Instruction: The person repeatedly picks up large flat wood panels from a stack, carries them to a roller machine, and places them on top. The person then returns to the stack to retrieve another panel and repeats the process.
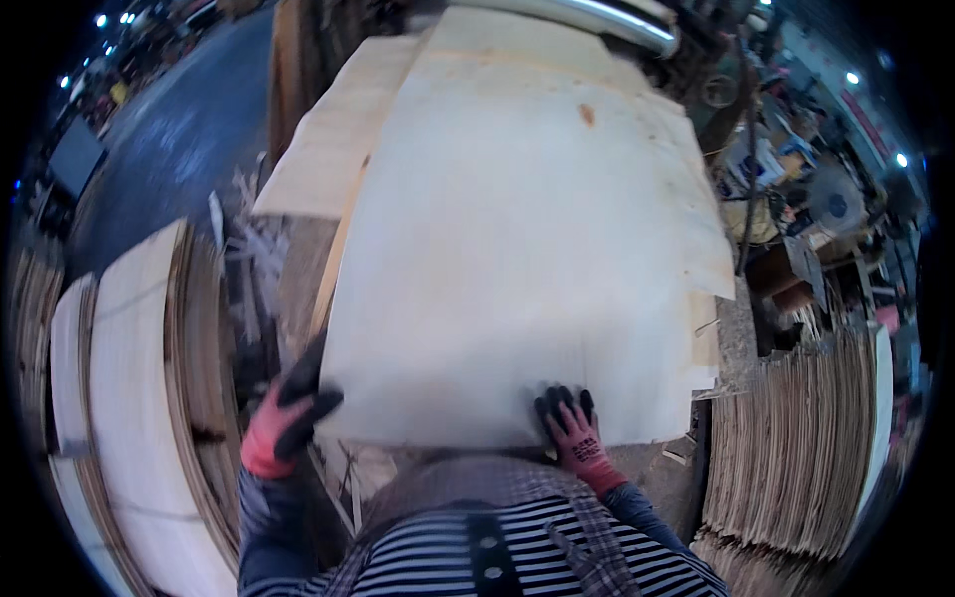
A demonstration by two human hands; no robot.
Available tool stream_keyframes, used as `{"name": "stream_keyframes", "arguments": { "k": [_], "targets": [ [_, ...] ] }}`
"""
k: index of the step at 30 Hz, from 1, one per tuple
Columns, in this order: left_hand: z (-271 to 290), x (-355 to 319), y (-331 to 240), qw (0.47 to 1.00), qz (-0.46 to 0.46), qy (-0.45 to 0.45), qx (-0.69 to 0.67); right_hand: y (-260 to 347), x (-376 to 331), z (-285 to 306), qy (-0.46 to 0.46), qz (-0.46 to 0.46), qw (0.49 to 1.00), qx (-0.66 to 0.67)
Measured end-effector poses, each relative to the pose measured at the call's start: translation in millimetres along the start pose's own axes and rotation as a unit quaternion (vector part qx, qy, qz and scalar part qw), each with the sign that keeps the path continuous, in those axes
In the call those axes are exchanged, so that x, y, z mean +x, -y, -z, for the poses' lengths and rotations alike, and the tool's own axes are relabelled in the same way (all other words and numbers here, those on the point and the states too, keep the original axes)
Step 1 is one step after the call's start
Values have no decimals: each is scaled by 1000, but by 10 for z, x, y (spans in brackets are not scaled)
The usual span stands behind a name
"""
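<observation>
A large pale wood veneer sheet (pixel 497 249) lies in front of me on top of other sheets, with a small brown knot near its far right. My left hand (pixel 284 423), in a pink glove with black-coated fingers, grips the sheet's near left edge. Its thumb rests over the top, and some of its fingers are partly hidden by the edge. On the near edge, right of the middle, my right hand (pixel 574 430) lies in a matching glove. Its fingers are spread flat on the veneer and slightly blurred.
Another veneer piece (pixel 333 129) sticks out at the far left. Curved stacks of veneer (pixel 144 368) stand on the left, and a thick upright stack (pixel 791 448) stands on the right. Wood scraps (pixel 254 249) litter the left side. A fan (pixel 834 199) is at the far right.
</observation>
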State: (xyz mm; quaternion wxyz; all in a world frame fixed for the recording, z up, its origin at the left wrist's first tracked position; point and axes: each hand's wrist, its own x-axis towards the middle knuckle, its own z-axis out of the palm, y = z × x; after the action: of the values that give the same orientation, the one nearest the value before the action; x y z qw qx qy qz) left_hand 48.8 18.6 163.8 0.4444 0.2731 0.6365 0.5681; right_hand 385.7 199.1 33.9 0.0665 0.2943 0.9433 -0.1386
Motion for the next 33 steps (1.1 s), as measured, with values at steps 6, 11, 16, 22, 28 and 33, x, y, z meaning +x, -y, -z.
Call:
{"name": "stream_keyframes", "arguments": {
  "k": [6,11,16,22,28,33],
  "targets": [
    [-178,106,-615,964,-214,-42,-155,-17,-248,367,-312,-88,916,235],
    [414,309,469,816,-382,-210,380,140,-153,1370,-391,-18,919,52],
    [147,234,1830,852,-103,-190,477,69,395,1445,-315,46,946,-53],
    [45,348,1463,959,-11,-214,184,-446,1486,1364,-318,85,942,-63],
    [144,377,1460,955,-6,-210,208,-954,2819,1321,-379,38,924,-30],
    [126,452,1368,926,54,-181,326,-881,3285,1198,-393,-65,912,-93]
  ]
}}
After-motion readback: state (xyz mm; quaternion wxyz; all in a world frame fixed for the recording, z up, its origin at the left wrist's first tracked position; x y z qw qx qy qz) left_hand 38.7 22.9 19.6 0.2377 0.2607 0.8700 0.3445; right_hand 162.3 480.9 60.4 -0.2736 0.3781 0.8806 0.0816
